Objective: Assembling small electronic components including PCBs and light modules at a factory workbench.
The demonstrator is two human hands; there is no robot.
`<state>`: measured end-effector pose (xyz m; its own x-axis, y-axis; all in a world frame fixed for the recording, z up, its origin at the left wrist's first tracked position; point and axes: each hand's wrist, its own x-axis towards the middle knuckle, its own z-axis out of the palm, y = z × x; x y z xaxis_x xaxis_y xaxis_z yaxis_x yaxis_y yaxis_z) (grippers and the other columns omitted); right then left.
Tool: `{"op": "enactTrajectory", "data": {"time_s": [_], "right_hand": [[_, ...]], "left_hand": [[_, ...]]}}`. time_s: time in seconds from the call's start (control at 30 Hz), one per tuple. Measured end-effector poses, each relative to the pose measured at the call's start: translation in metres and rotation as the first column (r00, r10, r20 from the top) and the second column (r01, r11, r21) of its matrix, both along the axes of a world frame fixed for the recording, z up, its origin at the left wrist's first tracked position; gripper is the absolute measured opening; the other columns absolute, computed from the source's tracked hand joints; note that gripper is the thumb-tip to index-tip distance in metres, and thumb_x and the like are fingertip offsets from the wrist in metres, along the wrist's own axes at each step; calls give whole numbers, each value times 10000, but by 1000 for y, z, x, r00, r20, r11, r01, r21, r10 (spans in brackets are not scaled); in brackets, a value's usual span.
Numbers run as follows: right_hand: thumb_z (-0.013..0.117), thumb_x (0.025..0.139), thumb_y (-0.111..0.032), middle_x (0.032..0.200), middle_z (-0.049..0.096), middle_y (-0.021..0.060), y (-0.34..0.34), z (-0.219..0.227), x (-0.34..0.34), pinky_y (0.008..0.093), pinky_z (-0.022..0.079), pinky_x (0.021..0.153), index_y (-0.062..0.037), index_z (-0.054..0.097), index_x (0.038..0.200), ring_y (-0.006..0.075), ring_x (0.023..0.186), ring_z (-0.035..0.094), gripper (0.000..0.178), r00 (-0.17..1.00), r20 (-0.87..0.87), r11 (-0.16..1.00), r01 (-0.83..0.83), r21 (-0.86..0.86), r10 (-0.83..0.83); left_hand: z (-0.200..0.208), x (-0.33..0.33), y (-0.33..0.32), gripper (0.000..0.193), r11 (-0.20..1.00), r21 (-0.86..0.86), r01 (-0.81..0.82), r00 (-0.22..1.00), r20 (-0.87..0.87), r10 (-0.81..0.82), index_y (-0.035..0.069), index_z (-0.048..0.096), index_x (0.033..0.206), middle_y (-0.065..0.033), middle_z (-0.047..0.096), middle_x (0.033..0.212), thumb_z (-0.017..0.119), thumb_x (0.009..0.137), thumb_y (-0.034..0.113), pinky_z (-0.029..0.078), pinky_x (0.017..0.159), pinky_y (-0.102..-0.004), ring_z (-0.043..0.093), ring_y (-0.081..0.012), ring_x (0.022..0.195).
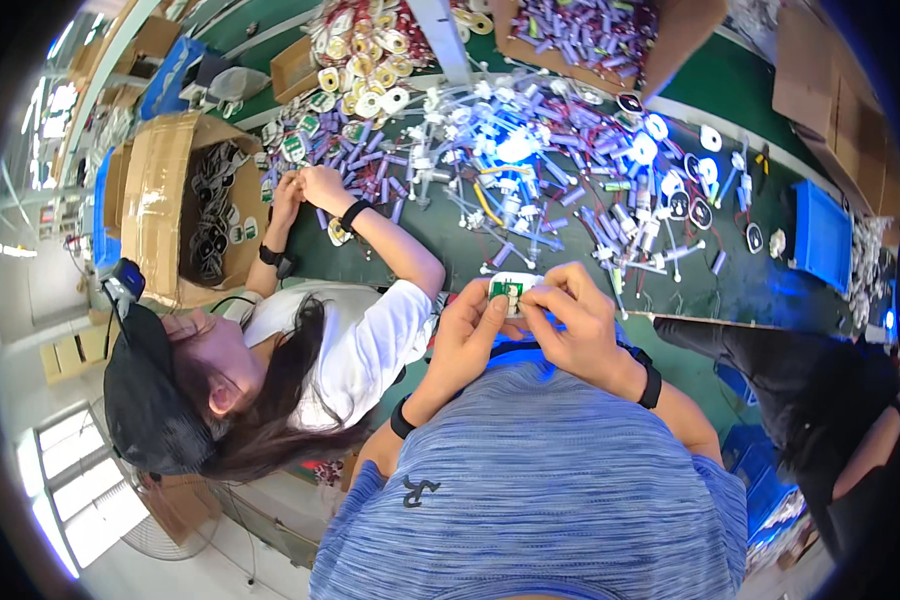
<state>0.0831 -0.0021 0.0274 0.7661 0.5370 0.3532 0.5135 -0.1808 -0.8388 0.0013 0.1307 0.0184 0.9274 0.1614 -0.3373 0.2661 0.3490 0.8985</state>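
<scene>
Close in front of my body, my left hand (470, 335) holds a small green circuit board (507, 288) set in a white rounded housing. Its thumb lies over the near edge of the board, with the fingers underneath. My right hand (578, 325) is closed in a pinch at the board's right side. What its fingertips hold, if anything, is too small to make out. Both hands are just off the near edge of the dark green table (400, 250).
Purple cylindrical cells (570, 130) with red wires and white parts heap across the table under a bright blue light. A co-worker's hands (310, 187) work at the left, beside a cardboard box (160, 195). A blue bin (823, 235) stands right; another person's dark clothing (800, 380) shows below it.
</scene>
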Motion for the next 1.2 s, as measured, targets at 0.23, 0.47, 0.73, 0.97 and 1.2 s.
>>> {"op": "enactTrajectory", "data": {"time_s": [0.23,0.47,0.73,0.97,1.2], "right_hand": [[638,685,-12,696,502,80,25,6,16,277,424,504,-11,563,714,182,564,528,80,973,-172,988,-149,32,153],[569,777,-92,623,531,60,121,-42,93,261,381,483,-17,565,729,124,517,485,89,944,-265,981,-182,72,195],[600,755,-219,729,652,103,372,-163,221,303,455,590,-20,649,822,164,635,610,216,960,-280,999,-33,-25,25],[595,735,-303,734,626,168,456,-216,271,446,464,617,-55,637,726,346,691,609,251,935,-116,884,269,-383,-335],[653,723,-282,665,616,118,422,-183,260,353,444,536,-70,666,746,238,584,598,214,964,-223,985,116,-125,-141]], "left_hand": [[3,-9,18,254,996,-35,-77,997,17,78,-25,464,1089,-104,599,942,424,931,171,490,636,-231,609,-139,780],[2,-15,42,288,981,-178,-80,997,8,83,-20,469,1096,-127,605,979,430,928,211,484,645,-256,620,-177,786],[-21,-21,75,241,987,-158,31,998,-46,-38,13,479,1038,-87,612,869,419,934,223,459,672,-245,575,-114,731],[-65,-38,95,219,981,-182,-63,992,-122,42,48,494,1043,39,505,831,457,928,231,370,639,-190,445,-34,752],[-48,-26,120,252,989,-151,-8,994,-110,-9,32,490,1077,0,556,828,447,929,231,403,647,-201,499,-53,739]]}}
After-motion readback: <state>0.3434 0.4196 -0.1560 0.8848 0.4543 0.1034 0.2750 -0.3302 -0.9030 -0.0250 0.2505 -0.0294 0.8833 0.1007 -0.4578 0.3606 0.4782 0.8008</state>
